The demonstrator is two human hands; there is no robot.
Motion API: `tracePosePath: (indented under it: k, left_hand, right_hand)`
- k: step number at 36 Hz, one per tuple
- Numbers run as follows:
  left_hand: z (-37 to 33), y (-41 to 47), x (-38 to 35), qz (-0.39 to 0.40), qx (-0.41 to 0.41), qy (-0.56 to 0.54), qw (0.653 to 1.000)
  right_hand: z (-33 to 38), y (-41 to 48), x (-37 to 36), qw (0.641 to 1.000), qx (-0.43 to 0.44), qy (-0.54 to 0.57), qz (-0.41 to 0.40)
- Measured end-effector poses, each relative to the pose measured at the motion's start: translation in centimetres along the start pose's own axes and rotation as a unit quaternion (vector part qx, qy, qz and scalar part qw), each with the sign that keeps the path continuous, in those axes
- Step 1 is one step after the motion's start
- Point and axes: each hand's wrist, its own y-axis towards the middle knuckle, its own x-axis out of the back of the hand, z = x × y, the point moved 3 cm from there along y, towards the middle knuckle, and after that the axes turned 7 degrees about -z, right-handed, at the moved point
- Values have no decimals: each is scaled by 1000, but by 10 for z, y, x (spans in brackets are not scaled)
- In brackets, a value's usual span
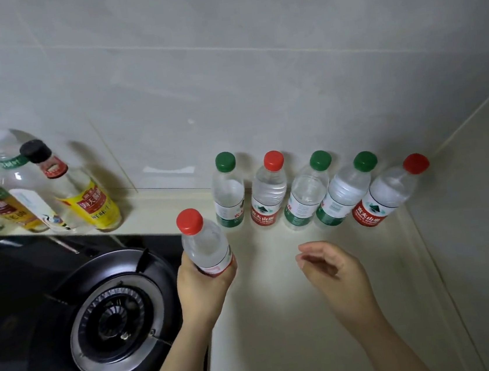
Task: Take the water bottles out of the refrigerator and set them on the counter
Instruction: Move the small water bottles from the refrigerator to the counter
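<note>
Head view: a gas burner is set into the counter, with sauce bottles stood behind it against the wall. Just right of the burner, a red-capped water bottle is gripped round its lower body by the left hand, upright, cap up. Further right, five water bottles are lined upright along the wall. The right hand is held empty, fingers loosely curled.

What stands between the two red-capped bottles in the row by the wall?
Two water bottles: the middle green-capped bottle and the green-capped bottle right of it, both on the counter, in the head view.
</note>
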Motion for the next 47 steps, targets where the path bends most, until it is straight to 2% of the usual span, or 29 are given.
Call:
tracePosePath:
  k: [26,42,47]
  left_hand:
    - [-3,19,-38,25,-44,41,998]
    - [-14,14,-41,51,-10,38,998]
    - [-9,6,-34,98,29,68,992]
  right_hand:
    - [-15,7,13,999,-16,-19,-20]
    - [-7,3,14,1000,-12,-15,-22]
    - [2,-3,15,1000,-5,-8,-17]
